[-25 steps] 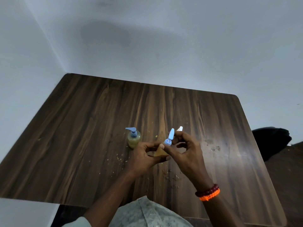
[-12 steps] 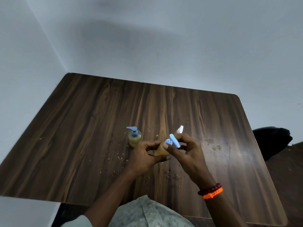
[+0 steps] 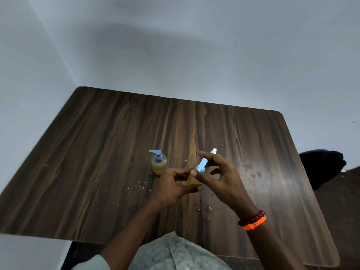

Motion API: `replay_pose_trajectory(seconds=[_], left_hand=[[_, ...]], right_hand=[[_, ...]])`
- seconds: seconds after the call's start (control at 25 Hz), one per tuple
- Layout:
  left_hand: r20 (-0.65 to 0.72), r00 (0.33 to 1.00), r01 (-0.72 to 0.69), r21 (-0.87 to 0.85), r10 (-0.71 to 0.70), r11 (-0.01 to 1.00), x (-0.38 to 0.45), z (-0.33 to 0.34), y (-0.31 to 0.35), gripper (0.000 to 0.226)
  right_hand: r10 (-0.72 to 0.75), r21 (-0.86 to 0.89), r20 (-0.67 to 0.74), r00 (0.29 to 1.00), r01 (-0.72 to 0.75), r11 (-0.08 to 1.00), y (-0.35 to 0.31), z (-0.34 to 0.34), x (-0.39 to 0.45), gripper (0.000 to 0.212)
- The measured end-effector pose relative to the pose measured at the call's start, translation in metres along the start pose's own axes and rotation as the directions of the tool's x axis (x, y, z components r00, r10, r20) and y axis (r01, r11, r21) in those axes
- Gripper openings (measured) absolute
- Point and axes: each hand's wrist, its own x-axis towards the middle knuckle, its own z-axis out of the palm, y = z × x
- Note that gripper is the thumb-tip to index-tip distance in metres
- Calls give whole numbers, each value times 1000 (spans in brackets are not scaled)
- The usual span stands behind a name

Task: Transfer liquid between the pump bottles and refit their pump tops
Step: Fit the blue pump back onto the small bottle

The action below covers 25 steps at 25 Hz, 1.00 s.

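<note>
A small bottle of yellowish liquid (image 3: 191, 181) is held in my left hand (image 3: 171, 184) above the table's middle. My right hand (image 3: 220, 176) pinches the blue pump top (image 3: 201, 166) that sits on this bottle's neck, thumb and fingers around its collar. A second pump bottle (image 3: 159, 162), with yellowish liquid and its own blue pump fitted, stands on the table just left of my left hand. The tip of a white object (image 3: 213, 151) shows behind my right fingers; the rest of it is hidden.
The dark wooden table (image 3: 97, 152) stands against pale walls at the left and back. Crumbs and small drops (image 3: 204, 207) lie on it below my hands. A black object (image 3: 321, 166) sits off the table's right edge.
The blue pump head has turned on the held bottle under my right fingers, its spout swinging round. The left hand and the standing bottle have stayed in place.
</note>
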Motion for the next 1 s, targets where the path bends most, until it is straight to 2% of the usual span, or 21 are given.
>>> replay_pose_trajectory(seconds=[0.08,0.24,0.4,0.48,0.6,0.64,0.72,0.76,0.84,0.88,0.92,1.0], left_hand=[[17,1000,11,-8,-11,1000,0,-3,1,42],[-30,1000,3,32,-2,999,-1,1,2,44],[-131,991,-8,67,16,998,0,10,-6,48],[-175,984,-2,86,17,996,2,15,-10,42],[-223,975,15,68,0,998,9,22,-25,44],[-243,970,28,48,-16,998,13,23,-32,43],[-282,958,70,64,-49,995,23,23,-47,42],[-290,955,93,90,-64,992,31,23,-53,43],[-318,943,135,100,-97,986,46,22,-62,50],[-329,938,152,93,-113,984,55,22,-65,51],[-325,937,167,87,-131,982,65,24,-67,49],[-297,941,200,101,-163,974,81,28,-70,47]], right_hand=[[-11,-24,47,999,12,1000,-3,-7,3,27],[-24,-131,-76,997,13,991,-3,8,4,13],[-21,-161,-186,982,-9,987,8,27,4,15],[16,-163,-212,977,-52,985,14,35,6,17],[68,-145,-162,984,-92,985,22,41,10,15],[72,-149,-120,990,-89,985,22,40,11,19],[100,-150,34,994,-94,984,24,29,11,42],[159,-154,161,974,-135,979,28,17,12,56],[361,-284,383,850,-263,922,46,-8,15,73],[459,-380,404,791,-312,871,60,-18,18,76],[539,-455,358,762,-362,814,78,-26,20,77],[620,-471,201,758,-480,740,105,-34,29,70]])
